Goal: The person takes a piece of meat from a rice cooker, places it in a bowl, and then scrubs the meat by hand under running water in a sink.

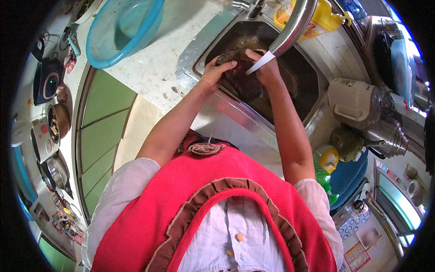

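Both hands are low in a metal sink (306,81) of dark, murky water. My left hand (214,73) grips the left side of a dark, rough, mottled thing (230,56), its thumb lying across the near side. What this thing is, I cannot tell. My right hand (268,69) is at the right of it, fingers bent, partly behind the stream of water; a dark edge shows by its fingertips, but its hold is unclear. From the curved metal faucet (294,29), running water (260,63) falls between the hands. Below them the water looks dark reddish-brown.
A blue plastic basin (127,37) stands on the wet white countertop (149,81), left of the sink. Behind the faucet is a yellow pump bottle (314,20). A beige pitcher (353,102) and a metal kettle (387,137) stand right of the sink, near my right arm.
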### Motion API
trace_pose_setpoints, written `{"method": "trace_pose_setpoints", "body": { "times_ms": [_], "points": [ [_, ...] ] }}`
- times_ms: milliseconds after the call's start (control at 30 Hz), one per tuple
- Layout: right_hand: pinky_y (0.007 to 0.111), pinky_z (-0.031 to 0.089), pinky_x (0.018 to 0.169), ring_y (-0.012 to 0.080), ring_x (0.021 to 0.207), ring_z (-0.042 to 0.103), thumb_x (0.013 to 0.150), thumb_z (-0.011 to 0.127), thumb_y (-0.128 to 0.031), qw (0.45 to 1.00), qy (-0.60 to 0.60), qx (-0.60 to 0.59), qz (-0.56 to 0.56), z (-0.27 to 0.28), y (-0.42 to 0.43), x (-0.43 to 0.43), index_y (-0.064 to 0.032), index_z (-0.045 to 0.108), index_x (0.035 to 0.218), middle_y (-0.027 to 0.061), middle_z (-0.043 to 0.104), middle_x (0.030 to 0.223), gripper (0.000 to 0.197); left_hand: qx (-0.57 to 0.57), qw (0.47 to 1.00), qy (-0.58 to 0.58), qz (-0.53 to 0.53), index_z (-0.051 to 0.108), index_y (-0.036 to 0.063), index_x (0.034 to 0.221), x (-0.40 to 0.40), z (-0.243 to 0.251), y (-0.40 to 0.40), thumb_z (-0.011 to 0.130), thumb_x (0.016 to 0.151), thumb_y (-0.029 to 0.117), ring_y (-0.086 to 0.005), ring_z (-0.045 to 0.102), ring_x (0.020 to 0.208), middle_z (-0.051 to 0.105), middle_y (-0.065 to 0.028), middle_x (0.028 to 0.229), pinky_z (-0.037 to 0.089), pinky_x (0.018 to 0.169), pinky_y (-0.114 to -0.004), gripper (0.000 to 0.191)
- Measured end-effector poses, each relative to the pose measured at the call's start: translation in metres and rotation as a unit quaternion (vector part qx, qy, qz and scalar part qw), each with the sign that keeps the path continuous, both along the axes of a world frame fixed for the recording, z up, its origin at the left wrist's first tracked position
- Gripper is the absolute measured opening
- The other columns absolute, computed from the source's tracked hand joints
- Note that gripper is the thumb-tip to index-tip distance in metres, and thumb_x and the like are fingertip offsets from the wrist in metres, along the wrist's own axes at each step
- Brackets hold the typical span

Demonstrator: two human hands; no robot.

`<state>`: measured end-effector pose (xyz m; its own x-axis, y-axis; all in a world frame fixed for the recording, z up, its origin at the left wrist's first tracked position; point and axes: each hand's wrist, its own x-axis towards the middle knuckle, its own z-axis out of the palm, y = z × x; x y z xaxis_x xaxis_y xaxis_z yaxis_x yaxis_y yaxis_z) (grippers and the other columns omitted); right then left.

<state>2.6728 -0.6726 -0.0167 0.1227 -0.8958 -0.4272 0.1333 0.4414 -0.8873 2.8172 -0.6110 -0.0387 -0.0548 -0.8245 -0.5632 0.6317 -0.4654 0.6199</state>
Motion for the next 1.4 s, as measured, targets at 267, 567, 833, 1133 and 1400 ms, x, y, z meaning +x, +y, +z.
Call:
{"method": "trace_pose_setpoints", "body": {
  "times_ms": [267,567,833,1133,1400],
  "points": [
    [0.028,0.044,0.058,0.0144,0.064,0.055,0.069,0.067,-0.012,0.997,0.032,-0.006,-0.068,-0.005,0.008,0.003,0.0028,0.057,0.084,0.007,0.059,0.076,0.024,0.016,0.998,0.048,0.041,0.05,0.0059,0.102,-0.007,-0.009,-0.005,0.068,0.067,0.019,-0.0185,0.054,0.084,0.057,-0.0067,0.093,0.045,0.075,-0.033,0.042],
    [0.028,0.041,0.062,0.0148,0.067,0.053,0.07,0.065,-0.014,0.991,0.128,-0.047,-0.009,-0.014,0.007,0.002,0.0017,0.058,0.083,0.0057,0.057,0.076,0.021,0.012,0.989,0.116,0.094,0.05,0.0055,0.102,-0.015,-0.024,-0.017,0.067,0.068,0.024,-0.0208,0.053,0.087,0.056,-0.0077,0.093,0.043,0.079,-0.035,0.043],
    [0.03,0.043,0.06,0.0161,0.064,0.052,0.069,0.066,-0.014,0.994,0.017,0.098,-0.036,0.01,0.007,-0.026,-0.0022,0.056,0.08,0.0037,0.055,0.071,0.019,0.081,0.977,0.157,0.123,0.051,0.0049,0.107,-0.017,-0.04,-0.032,0.062,0.072,0.037,-0.0242,0.051,0.095,0.054,-0.0096,0.106,0.039,0.087,-0.038,0.049],
    [0.03,0.043,0.064,0.0161,0.069,0.053,0.071,0.062,-0.012,0.994,0.067,0.077,-0.047,-0.007,0.014,-0.027,-0.0008,0.057,0.084,0.0059,0.057,0.077,0.018,0.065,0.978,0.186,-0.074,0.046,0.0108,0.111,-0.047,-0.014,-0.035,0.066,0.069,0.026,-0.0244,0.055,0.088,0.054,-0.0102,0.101,0.047,0.076,-0.042,0.05],
    [0.027,0.04,0.055,0.0131,0.06,0.051,0.07,0.064,-0.017,0.99,0.105,0.049,0.077,0.012,0.016,-0.044,0.0011,0.061,0.083,0.0052,0.057,0.068,0.022,0.048,0.985,0.136,-0.093,0.051,0.0068,0.104,-0.038,-0.043,-0.034,0.063,0.072,0.029,-0.0215,0.056,0.085,0.057,-0.0078,0.094,0.049,0.073,-0.036,0.041]
  ]
}}
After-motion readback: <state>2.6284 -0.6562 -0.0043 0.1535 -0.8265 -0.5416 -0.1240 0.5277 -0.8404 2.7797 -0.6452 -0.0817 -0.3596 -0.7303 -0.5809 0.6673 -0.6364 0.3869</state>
